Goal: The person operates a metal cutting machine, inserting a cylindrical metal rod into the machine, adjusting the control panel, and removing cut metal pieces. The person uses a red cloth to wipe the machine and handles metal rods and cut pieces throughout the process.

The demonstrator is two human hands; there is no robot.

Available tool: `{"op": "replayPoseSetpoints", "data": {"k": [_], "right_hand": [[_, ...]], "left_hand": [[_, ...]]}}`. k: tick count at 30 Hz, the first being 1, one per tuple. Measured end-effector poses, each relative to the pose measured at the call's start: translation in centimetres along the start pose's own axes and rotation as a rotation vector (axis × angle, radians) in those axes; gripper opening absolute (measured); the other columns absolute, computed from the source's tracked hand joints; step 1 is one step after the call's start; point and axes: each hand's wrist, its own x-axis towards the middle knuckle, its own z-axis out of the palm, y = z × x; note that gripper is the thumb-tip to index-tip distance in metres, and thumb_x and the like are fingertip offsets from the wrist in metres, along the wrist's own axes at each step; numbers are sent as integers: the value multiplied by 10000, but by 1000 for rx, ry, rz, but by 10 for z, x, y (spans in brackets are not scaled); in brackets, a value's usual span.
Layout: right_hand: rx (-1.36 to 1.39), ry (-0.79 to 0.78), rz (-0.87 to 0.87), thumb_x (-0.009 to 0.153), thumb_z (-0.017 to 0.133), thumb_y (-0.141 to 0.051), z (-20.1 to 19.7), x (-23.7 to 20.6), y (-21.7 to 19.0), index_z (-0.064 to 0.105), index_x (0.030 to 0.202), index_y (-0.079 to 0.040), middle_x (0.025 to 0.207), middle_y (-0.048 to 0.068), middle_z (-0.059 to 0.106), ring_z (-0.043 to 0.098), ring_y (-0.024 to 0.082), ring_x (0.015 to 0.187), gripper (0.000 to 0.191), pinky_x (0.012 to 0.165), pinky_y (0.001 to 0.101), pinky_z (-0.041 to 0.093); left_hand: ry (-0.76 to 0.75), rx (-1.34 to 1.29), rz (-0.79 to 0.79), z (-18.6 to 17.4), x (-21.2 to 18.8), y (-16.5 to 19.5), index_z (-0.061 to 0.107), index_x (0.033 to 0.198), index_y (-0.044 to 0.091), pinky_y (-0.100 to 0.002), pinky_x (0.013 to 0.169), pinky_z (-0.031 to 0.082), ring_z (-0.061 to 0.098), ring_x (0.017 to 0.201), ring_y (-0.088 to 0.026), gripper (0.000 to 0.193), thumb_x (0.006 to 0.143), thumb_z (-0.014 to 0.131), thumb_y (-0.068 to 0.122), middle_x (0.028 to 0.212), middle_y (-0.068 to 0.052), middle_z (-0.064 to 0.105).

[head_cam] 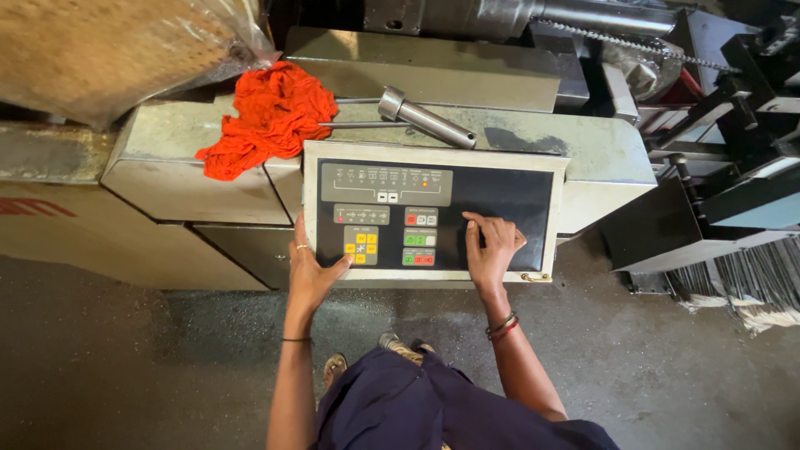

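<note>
- Nearest the camera: dark blue garment (417, 408), with sandalled feet (400, 343) showing on the gritty grey floor (125, 367).
- Both forearms reach forward to a control panel (500, 196), a dark face in a pale metal frame, mounted on the front of a machine housing (600, 150).
- Left hand (310, 275): open, grasping nothing. The palm lies against the panel's lower left frame and the thumb stretches toward the yellow keys (361, 244). It is close to them, but I cannot tell whether it touches.
- Right hand (492, 250): open, holding nothing. The fingers lie flat on the bare dark area right of the red and green keys (419, 238), and the index tip points up and left. It is beside those keys, not on one.
- Step in hand, as I judge it: working the panel, with the left hand bracing at the edge and the right resting between key blocks.
- Any key press from here would call for a short, precise shift of one fingertip. The keys sit close together, so a neighbour could easily be hit.
- Behind the panel, on the housing top: a crumpled orange cloth (267, 117) and a steel handle tool (425, 119) lying at a slant, near each other but apart.
- Farthest: a plastic-wrapped bundle (108, 50) at top left and a drive chain (617, 42) at top right.
</note>
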Motion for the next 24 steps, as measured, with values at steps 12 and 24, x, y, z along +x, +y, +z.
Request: {"op": "replayPoseSetpoints", "data": {"k": [12, 24], "right_hand": [[2, -2, 10, 986, 699, -168, 2, -2, 1, 778, 1076, -191, 902, -55, 628, 528, 154, 926, 121, 963, 375, 292], [-9, -7, 11, 998, 695, -177, 5, -4, 6, 781, 1082, -195, 891, -60, 619, 520, 150, 927, 122, 965, 375, 288]], "left_hand": [[-20, 6, -53, -2, 0, 4, 196, 1620, 130, -485, 1050, 457, 538, 1238, -402, 1191, 651, 887, 150, 1334, -264, 523], [-9, 2, -17, 0, 0, 1, 190, 1622, 139, -482, 1047, 456, 538, 1218, -400, 1191, 656, 887, 175, 1314, -260, 529]]}}
